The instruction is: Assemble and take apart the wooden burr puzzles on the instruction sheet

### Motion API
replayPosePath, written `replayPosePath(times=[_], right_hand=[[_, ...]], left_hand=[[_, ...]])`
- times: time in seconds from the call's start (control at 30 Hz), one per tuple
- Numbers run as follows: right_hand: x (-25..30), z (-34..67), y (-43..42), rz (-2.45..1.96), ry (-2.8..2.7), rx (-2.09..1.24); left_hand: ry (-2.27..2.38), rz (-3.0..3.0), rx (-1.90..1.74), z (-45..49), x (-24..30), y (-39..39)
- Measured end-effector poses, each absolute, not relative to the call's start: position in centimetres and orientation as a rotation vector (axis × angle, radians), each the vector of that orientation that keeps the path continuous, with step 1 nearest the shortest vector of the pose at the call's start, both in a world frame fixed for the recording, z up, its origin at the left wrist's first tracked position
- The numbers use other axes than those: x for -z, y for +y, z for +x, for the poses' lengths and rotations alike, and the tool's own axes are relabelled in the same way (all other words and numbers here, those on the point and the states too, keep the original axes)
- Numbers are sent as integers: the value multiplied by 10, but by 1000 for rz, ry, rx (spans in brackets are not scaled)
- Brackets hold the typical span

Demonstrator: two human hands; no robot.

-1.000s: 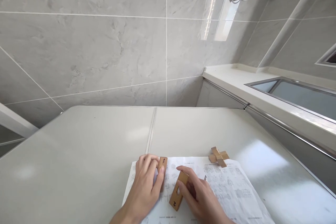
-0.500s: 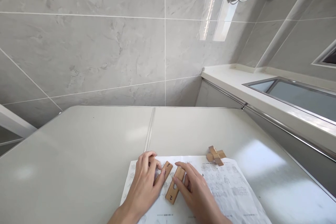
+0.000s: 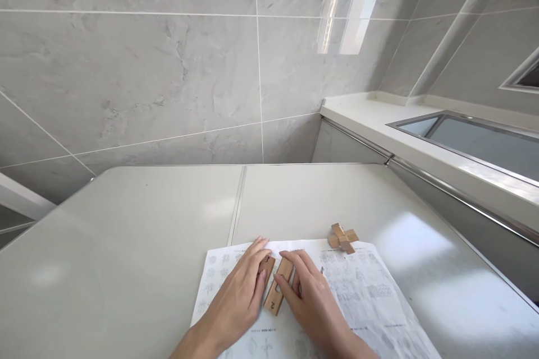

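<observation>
Over the left part of a printed sheet (image 3: 366, 303), my left hand (image 3: 238, 291) grips a short wooden puzzle piece (image 3: 266, 265) by its sides. A dark mark like a 3 shows at that piece's far end; my fingers cover much of the rest. My right hand (image 3: 314, 297) holds a second wooden puzzle piece (image 3: 273, 300), marked 2, with a notch partly under my thumb. The two pieces lie slanted side by side, with a narrow gap between them. An interlocked wooden cross (image 3: 342, 238) rests at the sheet's far edge, to the right of both hands.
The paper lies on a glossy pale table (image 3: 126, 252) with a seam running away from me. Behind it stands a grey tiled wall (image 3: 168, 78). On the right, a white counter (image 3: 357, 106) carries a sink (image 3: 475, 134) with a metal rim.
My left fingers have straightened and come down closer around the piece marked 3. My right hand keeps its hold on the piece marked 2. The view has shifted slightly.
</observation>
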State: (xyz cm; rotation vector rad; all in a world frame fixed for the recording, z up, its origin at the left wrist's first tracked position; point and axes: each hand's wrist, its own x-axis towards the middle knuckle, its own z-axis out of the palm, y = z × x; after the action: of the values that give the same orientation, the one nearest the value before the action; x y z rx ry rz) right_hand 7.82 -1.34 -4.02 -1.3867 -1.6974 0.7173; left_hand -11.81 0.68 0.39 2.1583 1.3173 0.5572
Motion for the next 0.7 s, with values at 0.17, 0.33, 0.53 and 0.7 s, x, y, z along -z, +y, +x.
replayPosePath(times=[0.17, 0.33, 0.53, 0.7], right_hand=[[34, 79, -15, -1393, -1692, -696], [28, 79, -16, -1379, -1723, -734], [25, 80, -16, -1302, -1694, -785], [26, 82, -17, -1246, -1685, -981]], left_hand=[[1227, 2229, -468, -117, -6, 4], [1173, 2271, -459, -117, -6, 4], [1181, 2337, -397, -115, -4, 5], [1261, 2435, -424, -117, -5, 7]])
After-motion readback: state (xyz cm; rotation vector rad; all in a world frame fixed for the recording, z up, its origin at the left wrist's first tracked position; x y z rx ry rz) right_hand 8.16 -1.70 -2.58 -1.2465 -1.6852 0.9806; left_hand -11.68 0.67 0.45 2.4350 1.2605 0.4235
